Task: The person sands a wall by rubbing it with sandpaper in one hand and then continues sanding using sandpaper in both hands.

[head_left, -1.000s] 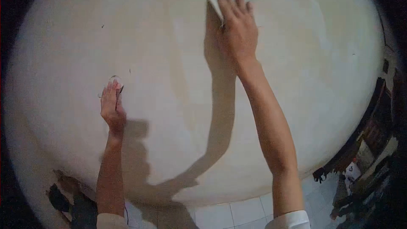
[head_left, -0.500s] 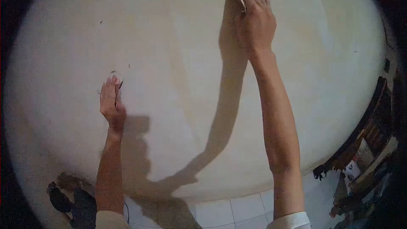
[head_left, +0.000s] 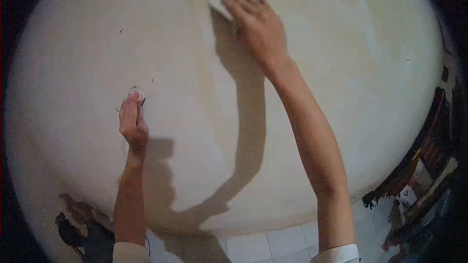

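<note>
My right hand presses a sheet of sandpaper against the upper part of a pale wall. Its fingers lie over the sheet, one light corner showing at the left and a darker edge at the top. Lower on the left, my left hand rests on the wall with its fingers stretched upward and lying flat. A small round whitish thing shows at those fingertips; I cannot make out whether it is held or fixed to the wall.
Pale floor tiles meet the wall at the bottom. Dark, cluttered items stand along the right side. At the lower left are dark shapes. Shadows of my arms fall across the wall, which has a yellowish vertical streak.
My right hand has swept left and slightly down along the wall with the sandpaper. My left hand stays at the same spot on the wall, while the view has shifted slightly.
</note>
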Action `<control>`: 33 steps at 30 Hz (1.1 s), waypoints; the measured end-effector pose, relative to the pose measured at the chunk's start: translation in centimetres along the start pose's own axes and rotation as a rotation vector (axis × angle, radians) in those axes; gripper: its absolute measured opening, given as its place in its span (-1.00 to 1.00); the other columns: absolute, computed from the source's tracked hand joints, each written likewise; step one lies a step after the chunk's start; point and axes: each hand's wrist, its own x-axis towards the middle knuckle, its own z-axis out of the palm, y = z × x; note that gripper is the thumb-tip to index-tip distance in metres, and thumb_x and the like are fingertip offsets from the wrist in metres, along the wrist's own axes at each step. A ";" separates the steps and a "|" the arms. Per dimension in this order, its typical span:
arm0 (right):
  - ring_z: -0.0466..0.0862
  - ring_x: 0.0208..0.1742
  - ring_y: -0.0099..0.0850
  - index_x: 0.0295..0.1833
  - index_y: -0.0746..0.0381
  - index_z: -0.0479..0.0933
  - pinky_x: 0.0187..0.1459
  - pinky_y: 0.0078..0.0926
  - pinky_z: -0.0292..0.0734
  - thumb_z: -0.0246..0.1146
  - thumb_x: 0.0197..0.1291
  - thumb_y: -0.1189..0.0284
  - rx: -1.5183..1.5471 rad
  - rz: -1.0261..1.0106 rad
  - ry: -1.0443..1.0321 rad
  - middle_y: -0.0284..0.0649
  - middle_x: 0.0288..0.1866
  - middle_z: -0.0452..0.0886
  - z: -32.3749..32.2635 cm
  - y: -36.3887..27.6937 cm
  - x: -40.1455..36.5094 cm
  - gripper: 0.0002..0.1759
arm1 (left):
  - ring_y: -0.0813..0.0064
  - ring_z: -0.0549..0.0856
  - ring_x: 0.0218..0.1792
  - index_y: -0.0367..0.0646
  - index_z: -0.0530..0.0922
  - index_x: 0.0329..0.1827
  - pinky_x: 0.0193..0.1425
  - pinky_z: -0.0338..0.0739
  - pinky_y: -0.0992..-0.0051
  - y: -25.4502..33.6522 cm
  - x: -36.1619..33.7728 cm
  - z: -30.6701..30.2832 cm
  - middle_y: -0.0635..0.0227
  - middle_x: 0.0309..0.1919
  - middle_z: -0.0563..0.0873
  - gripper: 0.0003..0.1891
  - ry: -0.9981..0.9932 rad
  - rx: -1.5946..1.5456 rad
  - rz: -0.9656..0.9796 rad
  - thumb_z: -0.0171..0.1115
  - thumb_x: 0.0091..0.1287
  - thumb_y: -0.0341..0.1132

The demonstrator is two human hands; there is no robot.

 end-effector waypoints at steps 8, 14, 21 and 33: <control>0.45 0.40 -0.13 0.27 0.22 0.47 0.42 -0.02 0.28 0.16 0.15 0.45 0.017 -0.139 -0.085 -0.16 0.35 0.51 -0.3 0.4 -0.5 -0.49 | 0.08 0.57 0.29 -0.29 0.51 0.26 0.44 0.36 0.10 -0.3 -0.2 -0.2 0.14 0.22 0.64 -0.63 -0.053 0.011 0.028 0.11 0.39 -0.56; 0.43 0.42 -0.11 0.26 0.21 0.48 0.40 -0.03 0.30 0.22 0.12 0.44 -0.012 0.063 0.002 -0.16 0.33 0.53 -0.1 -0.8 -1.7 -0.48 | 0.09 0.59 0.27 -0.32 0.53 0.23 0.41 0.40 0.14 0.4 0.2 -0.4 0.15 0.18 0.66 -0.65 -0.014 0.006 0.030 0.13 0.38 -0.58; 0.44 0.42 -0.15 0.24 0.22 0.49 0.40 -0.05 0.31 0.20 0.12 0.44 -0.133 0.164 0.042 -0.15 0.35 0.52 -1.1 0.4 -1.4 -0.50 | 0.10 0.60 0.25 -0.32 0.54 0.21 0.40 0.41 0.14 0.3 0.0 -0.3 0.14 0.17 0.67 -0.66 -0.024 -0.020 -0.003 0.12 0.37 -0.60; 0.45 0.42 -0.19 0.20 0.23 0.52 0.40 -0.05 0.31 0.18 0.18 0.43 -0.154 0.055 0.018 -0.16 0.31 0.55 0.2 -3.0 -2.2 -0.56 | 0.12 0.61 0.25 -0.27 0.61 0.14 0.36 0.43 0.06 0.2 0.0 -0.2 0.21 0.16 0.69 -0.69 0.014 -0.008 0.006 0.15 0.34 -0.57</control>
